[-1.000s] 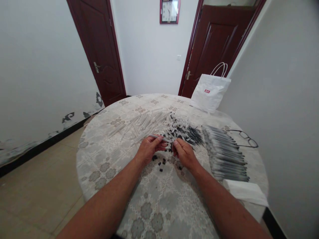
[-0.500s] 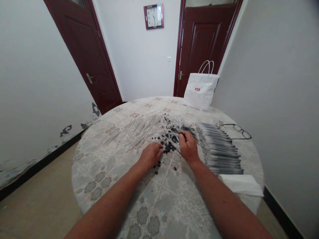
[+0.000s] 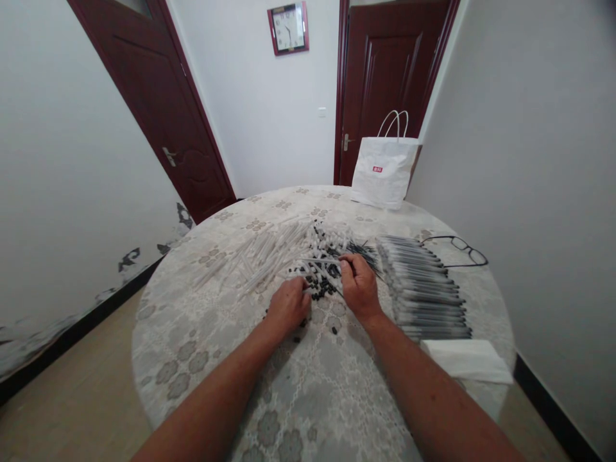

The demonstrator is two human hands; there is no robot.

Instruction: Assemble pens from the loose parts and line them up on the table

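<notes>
Tube is pinched at one end in right hand over worktop, probably to leave far end free; left hand, apart, is at black pieces, grip unclear.

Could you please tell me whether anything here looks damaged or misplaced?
Yes: the plain white wall on the left has dark, ragged patches low down, as if flaked. One small black piece lies alone on the near side of the black pile.
</notes>
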